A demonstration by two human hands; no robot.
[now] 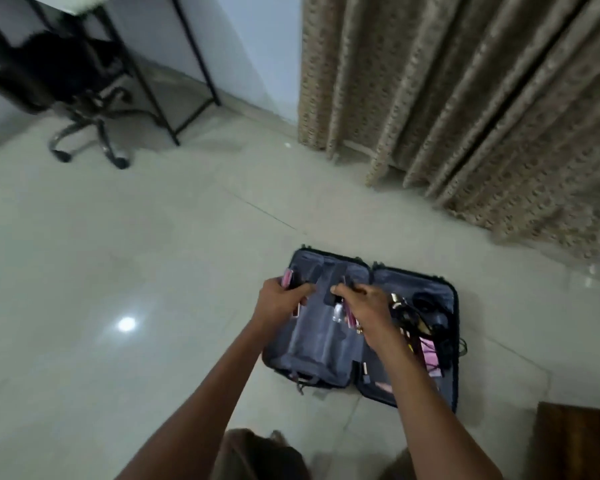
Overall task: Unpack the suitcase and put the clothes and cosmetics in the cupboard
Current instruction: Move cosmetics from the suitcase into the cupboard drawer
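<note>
A person reaches both bare arms down over a small dark suitcase (364, 327) lying open and flat on a pale tiled floor (136, 271), its two grey-lined halves spread side by side. The left hand (278, 300) grips a pink-and-black cosmetic item (288, 278) above the left half of the case, fingers curled round it. The right hand (365, 306) is clenched around several slim cosmetics (343, 311), among them a clear tube and a pink one, held over the seam between the two halves; exactly how many it holds cannot be told through the motion blur. The left half shows a grey zipped lining panel (309, 344) with little lying on it. The right half holds a tangle of black cords and dark items (426, 311), a gold-capped piece (397, 299) and pink packets (430, 351) lying loose against the lining. Beyond the case, patterned beige curtains (465, 98) hang to the floor on the right, and a black swivel chair (73, 98) stands under a black-legged desk (174, 74) at upper left. A dark wooden corner (579, 441) juts in at lower right, and a ceiling light glints on the tiles left of the case.
</note>
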